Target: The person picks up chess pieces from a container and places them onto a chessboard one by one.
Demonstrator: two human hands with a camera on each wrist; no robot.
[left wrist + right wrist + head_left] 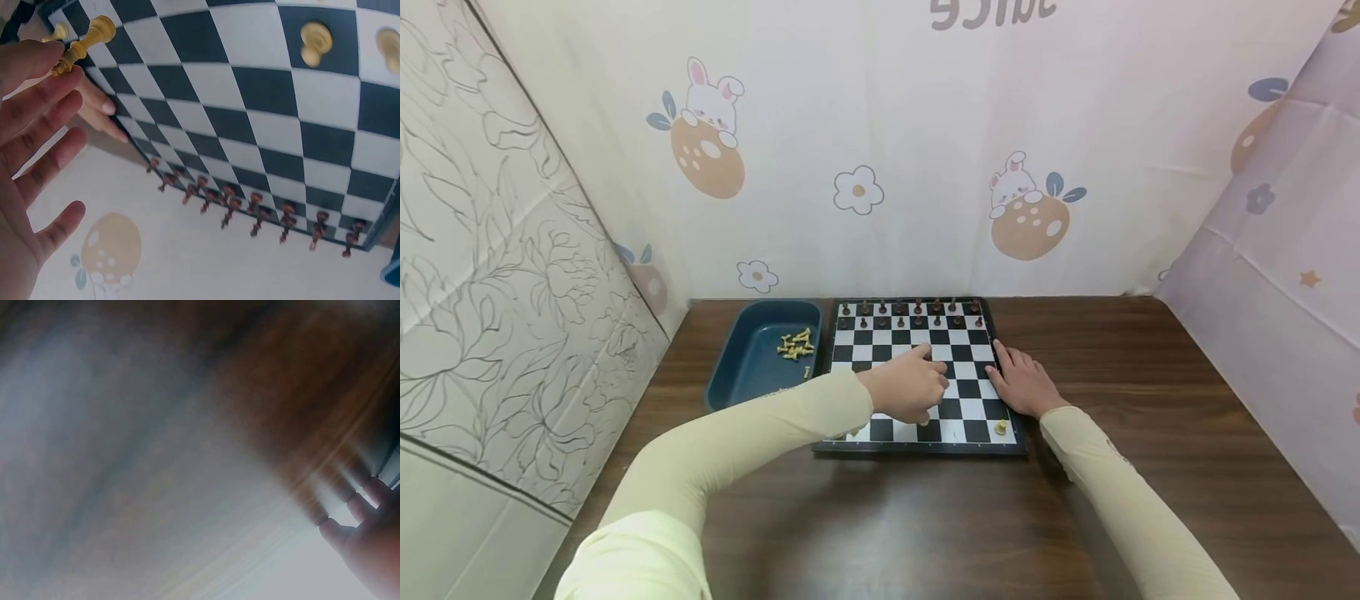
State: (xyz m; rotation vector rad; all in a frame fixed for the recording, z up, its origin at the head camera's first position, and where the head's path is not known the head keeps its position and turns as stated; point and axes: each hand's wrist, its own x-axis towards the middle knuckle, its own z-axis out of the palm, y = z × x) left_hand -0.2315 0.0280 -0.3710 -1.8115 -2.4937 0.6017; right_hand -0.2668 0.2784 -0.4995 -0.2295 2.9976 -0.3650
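My left hand (912, 385) hangs over the lower middle of a black-and-white chessboard (951, 431). In the left wrist view its thumb and forefinger pinch a tall gold chess piece (94, 36), while the other fingers are spread. My right hand (1024, 383) rests along the board's right edge with fingers extended; its wrist view is blurred. One gold piece (1001, 427) stands on the near right corner square. Gold pawns (315, 44) also stand on the board in the left wrist view, hidden behind my left arm in the head view.
Two rows of dark brown chess pieces (918, 320) line the board's far side. A blue tray (741, 367) left of the board holds a heap of gold pieces (796, 345). The brown wooden table (1135, 375) meets a patterned curtain (925, 242) behind.
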